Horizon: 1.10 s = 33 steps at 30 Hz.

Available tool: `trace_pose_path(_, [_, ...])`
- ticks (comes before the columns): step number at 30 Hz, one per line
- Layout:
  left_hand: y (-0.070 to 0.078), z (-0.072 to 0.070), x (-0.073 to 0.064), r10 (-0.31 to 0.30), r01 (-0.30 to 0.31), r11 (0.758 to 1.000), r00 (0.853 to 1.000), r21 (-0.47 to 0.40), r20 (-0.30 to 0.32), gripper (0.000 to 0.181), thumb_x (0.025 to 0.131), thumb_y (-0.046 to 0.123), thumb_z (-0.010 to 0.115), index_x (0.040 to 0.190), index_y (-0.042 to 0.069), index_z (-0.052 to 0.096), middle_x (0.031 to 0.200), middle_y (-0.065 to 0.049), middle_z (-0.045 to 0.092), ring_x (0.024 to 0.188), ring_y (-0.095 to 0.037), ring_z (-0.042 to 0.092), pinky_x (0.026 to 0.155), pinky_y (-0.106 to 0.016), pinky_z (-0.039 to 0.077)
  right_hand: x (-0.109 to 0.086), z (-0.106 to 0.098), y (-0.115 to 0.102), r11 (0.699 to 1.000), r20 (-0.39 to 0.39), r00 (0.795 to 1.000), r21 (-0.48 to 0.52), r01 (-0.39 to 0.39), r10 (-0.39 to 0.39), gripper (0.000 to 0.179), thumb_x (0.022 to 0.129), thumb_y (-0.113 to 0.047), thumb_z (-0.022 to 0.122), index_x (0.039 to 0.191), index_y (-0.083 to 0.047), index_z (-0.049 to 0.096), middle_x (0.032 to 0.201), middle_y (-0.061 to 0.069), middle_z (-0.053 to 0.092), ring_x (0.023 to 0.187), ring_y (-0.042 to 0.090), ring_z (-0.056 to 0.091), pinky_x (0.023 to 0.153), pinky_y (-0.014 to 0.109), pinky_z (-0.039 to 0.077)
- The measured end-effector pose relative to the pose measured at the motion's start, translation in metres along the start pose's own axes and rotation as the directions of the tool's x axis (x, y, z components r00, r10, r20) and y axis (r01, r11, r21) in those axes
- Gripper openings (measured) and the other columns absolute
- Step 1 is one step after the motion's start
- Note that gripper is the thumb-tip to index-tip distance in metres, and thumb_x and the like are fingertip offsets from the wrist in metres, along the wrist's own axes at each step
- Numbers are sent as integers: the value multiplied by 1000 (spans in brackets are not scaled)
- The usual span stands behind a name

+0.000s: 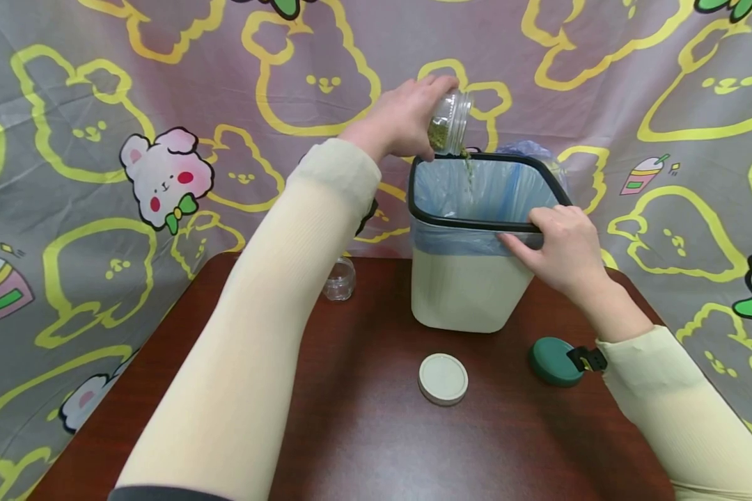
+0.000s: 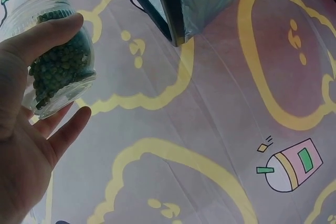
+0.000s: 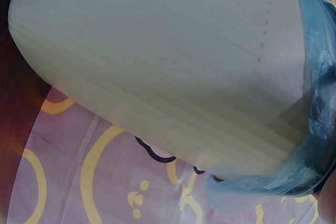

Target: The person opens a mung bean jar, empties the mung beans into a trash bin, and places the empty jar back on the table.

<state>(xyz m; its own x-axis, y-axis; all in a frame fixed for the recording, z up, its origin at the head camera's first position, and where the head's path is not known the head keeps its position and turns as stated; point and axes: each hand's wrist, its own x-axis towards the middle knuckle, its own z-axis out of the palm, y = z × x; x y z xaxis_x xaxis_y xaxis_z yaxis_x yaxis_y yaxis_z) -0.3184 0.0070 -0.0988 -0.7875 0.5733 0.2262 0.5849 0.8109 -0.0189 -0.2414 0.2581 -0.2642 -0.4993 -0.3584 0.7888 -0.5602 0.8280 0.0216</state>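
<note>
My left hand [image 1: 407, 118] grips a clear glass jar [image 1: 448, 124], tipped on its side above the bin's left rim. Small green beans [image 2: 62, 61] fill part of the jar, and a thin stream of them falls from its mouth into the bin. The cream trash bin [image 1: 464, 289] stands on the table, lined with a blue plastic bag [image 1: 501, 184] that folds over under a black rim. On the bin's right side my right hand [image 1: 564, 243] pinches the rim, thumb outside and fingers over the edge. In the right wrist view the bin wall [image 3: 157, 66] fills most of the picture.
A white lid [image 1: 443, 379] lies on the brown table [image 1: 376, 445] in front of the bin. To its right is a green lid [image 1: 555, 362], near my right wrist. Another clear glass jar [image 1: 340, 280] stands left of the bin. A patterned curtain [image 1: 238, 90] hangs behind the table.
</note>
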Motion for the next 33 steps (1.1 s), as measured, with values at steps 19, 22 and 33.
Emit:
trace_pose_path(19, [1,0,0,-7,7,1000,1000,4,-6,99,76,19,81,154,20,19,151,-1,32,134,-22,35,103,-39,37,-1,1,1,1000,-5,1000,4,8,-8,39,77,-28,74,65,-7,44,55,5,41,55,28,41,58,44,32])
trace_pose_path(22, [2,1,0,-9,9,1000,1000,2,-3,100,76,19,81,154,20,18,152,-1,31,134,-22,34,104,-39,36,-1,1,1,1000,-3,1000,6,9,-9,38,77,-28,74,65,-6,44,55,5,41,55,28,41,58,44,32])
trace_pose_path(33, [5,-1,0,9,-8,1000,999,9,-31,98,76,19,80,153,21,21,150,0,33,132,-23,36,101,-40,38,0,1,0,1000,-5,1000,8,7,-7,39,77,-27,75,64,-7,43,55,5,39,54,28,40,59,45,32])
